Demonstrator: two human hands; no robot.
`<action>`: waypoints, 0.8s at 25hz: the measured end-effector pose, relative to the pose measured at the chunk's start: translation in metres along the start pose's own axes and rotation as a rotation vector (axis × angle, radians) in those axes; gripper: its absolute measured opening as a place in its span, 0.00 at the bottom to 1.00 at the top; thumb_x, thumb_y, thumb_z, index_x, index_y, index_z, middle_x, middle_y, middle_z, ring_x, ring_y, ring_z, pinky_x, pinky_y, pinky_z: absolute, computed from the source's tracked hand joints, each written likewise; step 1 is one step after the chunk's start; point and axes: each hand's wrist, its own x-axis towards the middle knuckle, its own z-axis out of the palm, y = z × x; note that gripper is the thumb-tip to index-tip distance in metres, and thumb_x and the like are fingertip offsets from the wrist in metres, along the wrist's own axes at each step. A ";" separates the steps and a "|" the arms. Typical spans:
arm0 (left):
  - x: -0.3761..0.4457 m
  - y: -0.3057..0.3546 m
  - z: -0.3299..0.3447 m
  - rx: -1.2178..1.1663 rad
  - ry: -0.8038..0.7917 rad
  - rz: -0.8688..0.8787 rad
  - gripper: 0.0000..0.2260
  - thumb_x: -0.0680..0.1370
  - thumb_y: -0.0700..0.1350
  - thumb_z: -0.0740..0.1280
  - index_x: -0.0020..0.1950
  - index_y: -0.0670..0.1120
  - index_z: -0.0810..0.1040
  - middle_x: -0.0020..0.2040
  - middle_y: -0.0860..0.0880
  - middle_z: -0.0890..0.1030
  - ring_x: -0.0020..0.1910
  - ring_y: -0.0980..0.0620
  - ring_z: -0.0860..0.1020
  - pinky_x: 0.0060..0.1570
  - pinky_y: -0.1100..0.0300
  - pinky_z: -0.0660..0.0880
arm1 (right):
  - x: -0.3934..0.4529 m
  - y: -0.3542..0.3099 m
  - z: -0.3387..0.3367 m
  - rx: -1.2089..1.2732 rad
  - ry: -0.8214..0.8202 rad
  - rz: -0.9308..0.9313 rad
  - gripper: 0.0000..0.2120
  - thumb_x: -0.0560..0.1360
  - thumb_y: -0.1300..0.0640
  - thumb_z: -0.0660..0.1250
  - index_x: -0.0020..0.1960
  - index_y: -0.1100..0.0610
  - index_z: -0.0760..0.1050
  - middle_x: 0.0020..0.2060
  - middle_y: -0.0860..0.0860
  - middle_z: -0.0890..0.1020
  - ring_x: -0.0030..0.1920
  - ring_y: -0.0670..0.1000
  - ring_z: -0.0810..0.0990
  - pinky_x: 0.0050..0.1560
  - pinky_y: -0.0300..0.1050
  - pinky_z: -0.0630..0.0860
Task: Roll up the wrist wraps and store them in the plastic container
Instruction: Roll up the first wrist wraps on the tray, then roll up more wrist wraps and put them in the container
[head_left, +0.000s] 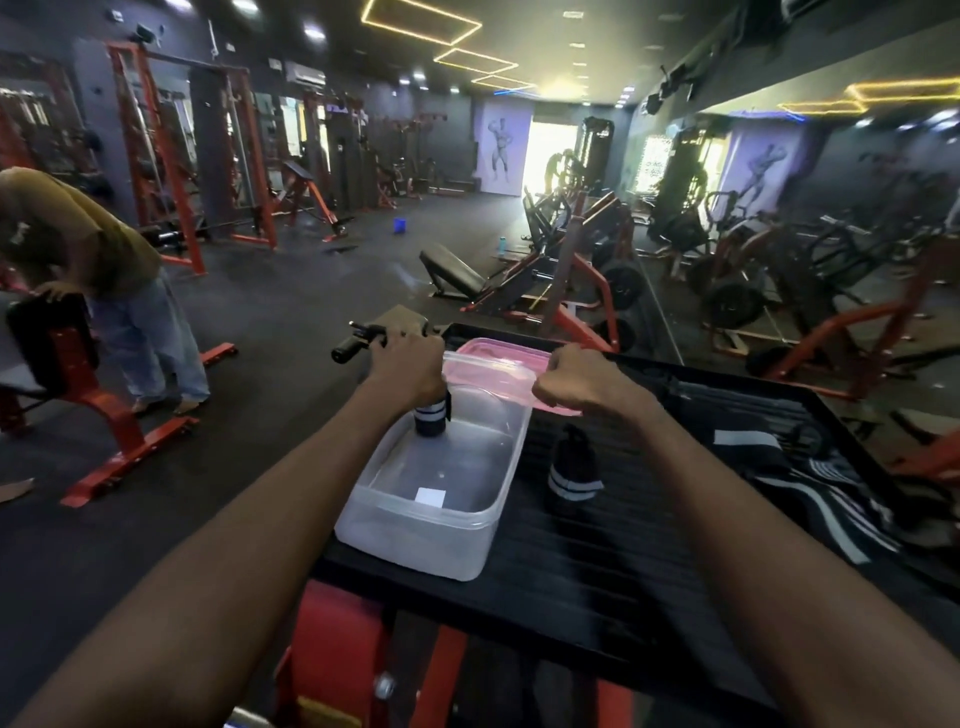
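A clear plastic container (483, 545) stands on a black ribbed platform (613, 582). My left hand (410, 366) is shut on a rolled black wrist wrap with white stripes (431, 418), held upright inside the container's far left corner. My right hand (576, 384) is a closed fist over the container's far right rim, beside the pink lid (498, 356); whether it holds anything is hidden. A second rolled wrap (571, 470) stands on the platform just right of the container. Several unrolled striped wraps (810, 483) lie further right.
A black handle bar (358, 343) sticks out beyond my left hand. A person in a olive shirt and jeans (104, 280) bends over a red machine at left. Red benches and plate-loaded machines (561, 280) stand ahead. A mirror wall (810, 218) runs along the right.
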 end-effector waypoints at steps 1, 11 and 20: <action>0.000 0.002 0.001 0.014 -0.005 0.001 0.16 0.76 0.47 0.67 0.63 0.45 0.76 0.66 0.39 0.71 0.69 0.35 0.67 0.65 0.38 0.67 | -0.006 0.007 -0.003 -0.058 -0.132 0.005 0.09 0.65 0.51 0.65 0.41 0.56 0.75 0.41 0.55 0.79 0.41 0.56 0.77 0.37 0.44 0.72; 0.003 0.004 0.011 0.063 -0.019 0.020 0.17 0.75 0.47 0.68 0.62 0.43 0.76 0.63 0.39 0.74 0.64 0.36 0.72 0.60 0.40 0.71 | -0.035 0.029 -0.012 0.051 -0.311 0.056 0.11 0.66 0.59 0.74 0.44 0.66 0.82 0.40 0.63 0.85 0.31 0.58 0.83 0.31 0.46 0.81; 0.010 -0.016 0.013 0.032 -0.138 0.141 0.16 0.75 0.50 0.68 0.59 0.45 0.75 0.63 0.37 0.73 0.61 0.34 0.72 0.60 0.43 0.72 | -0.003 -0.043 -0.035 0.192 0.284 -0.221 0.25 0.68 0.46 0.76 0.59 0.56 0.74 0.52 0.53 0.82 0.51 0.55 0.81 0.54 0.52 0.80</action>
